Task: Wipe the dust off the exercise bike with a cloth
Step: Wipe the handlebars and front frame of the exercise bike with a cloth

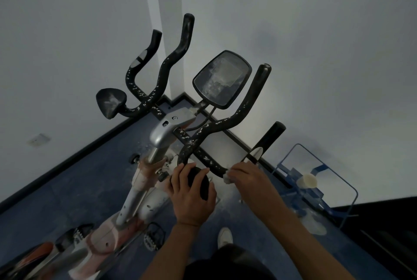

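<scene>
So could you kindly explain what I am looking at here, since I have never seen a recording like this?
There is one picture, taken by a wide-angle camera worn on a person's head, looking down past their arms, so straight lines bend. No robot is involved. In front of them stands an exercise bike, seen from above: black curved handlebars speckled with white dust, a dusty console screen and elbow pads. The left hand grips the nearer black elbow pad, apparently steadying the bike. The right hand pinches a small white cloth against the handlebar's lower bend, where it is wiping. On the blue floor to the right stands a blue wire rack with a pale cup.
</scene>
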Tool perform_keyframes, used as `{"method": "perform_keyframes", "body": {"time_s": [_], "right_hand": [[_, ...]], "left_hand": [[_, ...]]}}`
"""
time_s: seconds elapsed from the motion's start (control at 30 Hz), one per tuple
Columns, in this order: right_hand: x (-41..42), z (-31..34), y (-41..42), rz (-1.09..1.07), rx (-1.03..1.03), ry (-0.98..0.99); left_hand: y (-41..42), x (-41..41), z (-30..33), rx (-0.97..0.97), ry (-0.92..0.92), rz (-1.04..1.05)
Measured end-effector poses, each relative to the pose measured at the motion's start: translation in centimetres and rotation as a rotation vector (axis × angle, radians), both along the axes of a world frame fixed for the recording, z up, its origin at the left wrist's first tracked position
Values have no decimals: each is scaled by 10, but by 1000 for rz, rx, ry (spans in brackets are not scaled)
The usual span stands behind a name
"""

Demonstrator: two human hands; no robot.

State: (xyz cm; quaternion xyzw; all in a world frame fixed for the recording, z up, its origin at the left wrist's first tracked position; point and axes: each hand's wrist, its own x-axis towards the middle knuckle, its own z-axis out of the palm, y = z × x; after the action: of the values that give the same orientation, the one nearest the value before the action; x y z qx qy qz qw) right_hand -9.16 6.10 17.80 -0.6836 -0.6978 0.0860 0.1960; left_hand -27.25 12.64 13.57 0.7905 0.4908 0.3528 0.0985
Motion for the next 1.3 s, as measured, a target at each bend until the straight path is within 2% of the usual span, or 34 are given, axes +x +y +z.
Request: {"method": "perform_keyframes", "body": {"time_s": [0.23, 0.5, 0.63, 0.77, 0.87, 1.03, 1.13, 1.23, 1.3], "right_hand": [[-10, 3, 13, 54, 68, -99], [-19, 22, 20, -16, 121, -35], [-20, 19, 13, 35, 35, -40], [-18, 32, 13, -33, 45, 29], [-23, 38, 29, 11, 88, 11], [-20, 29, 28, 47, -42, -19], [-15, 33, 31, 53, -12, -29], [-23, 38, 40, 56, 2, 41], [-26, 35, 40, 62, -67, 68]], "left_hand": [[0, -1, -1, -11, 11, -10], [-1, -1, 1, -13, 3, -10], [0, 0, 1, -16, 3, -9], [-1, 0, 2, -23, -3, -5], [-1, 0, 1, -22, 0, -5], [-1, -1, 1, -33, 2, -14], [-1, 0, 2, -29, -6, -9], [-1, -1, 1, -31, -12, -12], [-1, -1, -1, -32, -12, -15]]}}
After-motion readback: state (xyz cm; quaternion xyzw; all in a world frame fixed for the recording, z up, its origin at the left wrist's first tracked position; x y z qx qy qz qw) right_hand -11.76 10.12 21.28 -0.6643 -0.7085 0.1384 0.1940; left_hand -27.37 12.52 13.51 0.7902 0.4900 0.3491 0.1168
